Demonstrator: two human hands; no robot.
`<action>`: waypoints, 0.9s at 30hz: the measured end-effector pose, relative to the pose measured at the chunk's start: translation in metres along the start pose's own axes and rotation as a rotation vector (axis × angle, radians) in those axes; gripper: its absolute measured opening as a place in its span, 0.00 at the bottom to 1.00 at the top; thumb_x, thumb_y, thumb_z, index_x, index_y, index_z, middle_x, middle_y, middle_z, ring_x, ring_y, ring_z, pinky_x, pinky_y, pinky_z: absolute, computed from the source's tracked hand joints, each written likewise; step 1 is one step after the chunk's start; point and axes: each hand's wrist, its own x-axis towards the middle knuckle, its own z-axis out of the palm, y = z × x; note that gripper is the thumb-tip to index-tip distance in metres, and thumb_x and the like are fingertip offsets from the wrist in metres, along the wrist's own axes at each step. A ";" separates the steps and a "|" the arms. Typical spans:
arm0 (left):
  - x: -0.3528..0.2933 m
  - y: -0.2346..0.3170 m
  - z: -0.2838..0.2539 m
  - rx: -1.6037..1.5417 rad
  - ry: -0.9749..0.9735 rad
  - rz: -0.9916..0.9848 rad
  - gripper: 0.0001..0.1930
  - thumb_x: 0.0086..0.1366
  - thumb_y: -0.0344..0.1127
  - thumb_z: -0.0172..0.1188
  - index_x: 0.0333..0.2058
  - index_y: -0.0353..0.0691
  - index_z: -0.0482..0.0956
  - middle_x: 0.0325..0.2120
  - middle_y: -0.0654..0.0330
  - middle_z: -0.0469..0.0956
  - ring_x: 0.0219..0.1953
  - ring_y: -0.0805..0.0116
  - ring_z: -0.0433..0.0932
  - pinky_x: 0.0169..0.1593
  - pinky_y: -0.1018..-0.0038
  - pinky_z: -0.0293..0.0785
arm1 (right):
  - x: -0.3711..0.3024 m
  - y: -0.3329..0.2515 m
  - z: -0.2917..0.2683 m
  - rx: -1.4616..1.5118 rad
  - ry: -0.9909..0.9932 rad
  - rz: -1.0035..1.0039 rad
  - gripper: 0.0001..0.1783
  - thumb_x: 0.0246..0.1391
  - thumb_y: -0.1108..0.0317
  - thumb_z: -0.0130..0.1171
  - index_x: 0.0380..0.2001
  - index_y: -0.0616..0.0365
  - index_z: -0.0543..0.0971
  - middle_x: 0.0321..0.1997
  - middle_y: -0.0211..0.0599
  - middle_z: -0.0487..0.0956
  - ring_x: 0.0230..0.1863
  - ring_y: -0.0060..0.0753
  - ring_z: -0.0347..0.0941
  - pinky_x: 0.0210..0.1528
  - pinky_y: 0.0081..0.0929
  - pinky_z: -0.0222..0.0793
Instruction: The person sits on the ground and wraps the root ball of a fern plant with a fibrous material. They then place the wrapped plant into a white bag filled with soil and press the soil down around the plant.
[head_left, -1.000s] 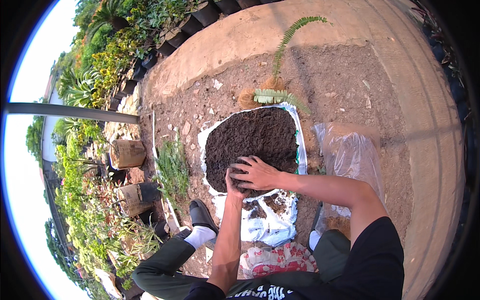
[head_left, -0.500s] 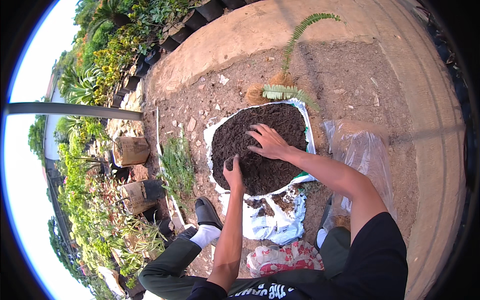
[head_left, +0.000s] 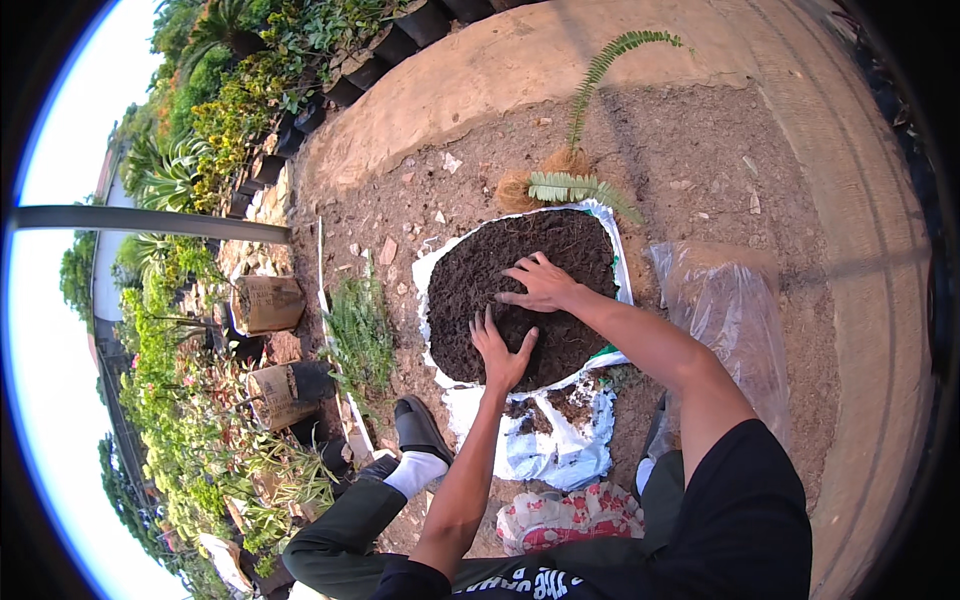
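Loosely heaped inside the open white plastic sack [head_left: 422, 268], the dark brown, crumbly soil [head_left: 465, 275] looks soft, probably light by the handful, heavy in bulk. Spread-fingered and apart, the bare left hand [head_left: 497, 357] and bare right hand [head_left: 548, 287] touch it mid-sack; cupping from beneath should hold it best.

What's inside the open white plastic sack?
Loose, dark brown soil, with the person's bare left hand and bare right hand over it, both open. The soil hides the bottom of the sack; the hands hide patches of soil.
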 end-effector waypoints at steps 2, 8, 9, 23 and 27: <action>-0.003 -0.003 0.001 -0.008 -0.005 0.019 0.52 0.58 0.60 0.66 0.68 0.32 0.50 0.68 0.37 0.47 0.71 0.35 0.40 0.70 0.44 0.42 | 0.000 -0.004 -0.001 0.011 -0.007 0.000 0.45 0.54 0.27 0.48 0.66 0.45 0.66 0.71 0.47 0.58 0.71 0.56 0.50 0.70 0.53 0.54; -0.015 -0.013 -0.028 -0.507 0.021 -0.124 0.37 0.72 0.49 0.52 0.70 0.35 0.49 0.67 0.41 0.55 0.71 0.50 0.53 0.72 0.62 0.46 | -0.009 -0.008 0.011 -0.162 0.119 -0.097 0.45 0.54 0.27 0.49 0.66 0.46 0.65 0.72 0.50 0.56 0.73 0.63 0.45 0.71 0.64 0.46; -0.021 -0.019 -0.032 -0.503 0.083 -0.142 0.35 0.73 0.48 0.51 0.69 0.35 0.51 0.67 0.42 0.56 0.70 0.50 0.54 0.71 0.62 0.47 | -0.010 -0.010 0.013 -0.154 0.124 -0.121 0.45 0.55 0.27 0.49 0.66 0.46 0.66 0.72 0.50 0.56 0.73 0.63 0.45 0.70 0.66 0.45; -0.085 -0.047 0.002 -0.930 0.208 -0.692 0.34 0.75 0.54 0.39 0.68 0.32 0.55 0.68 0.49 0.57 0.69 0.56 0.57 0.70 0.65 0.51 | -0.033 -0.045 0.046 -0.427 -0.011 -0.469 0.48 0.48 0.36 0.64 0.68 0.41 0.60 0.71 0.47 0.57 0.73 0.64 0.45 0.72 0.66 0.42; -0.077 -0.055 -0.008 -1.047 0.117 -0.728 0.37 0.72 0.58 0.45 0.69 0.39 0.54 0.68 0.53 0.58 0.69 0.60 0.55 0.71 0.65 0.47 | -0.029 -0.042 0.046 -0.435 -0.033 -0.462 0.52 0.44 0.37 0.68 0.69 0.39 0.59 0.72 0.44 0.56 0.72 0.63 0.46 0.71 0.67 0.44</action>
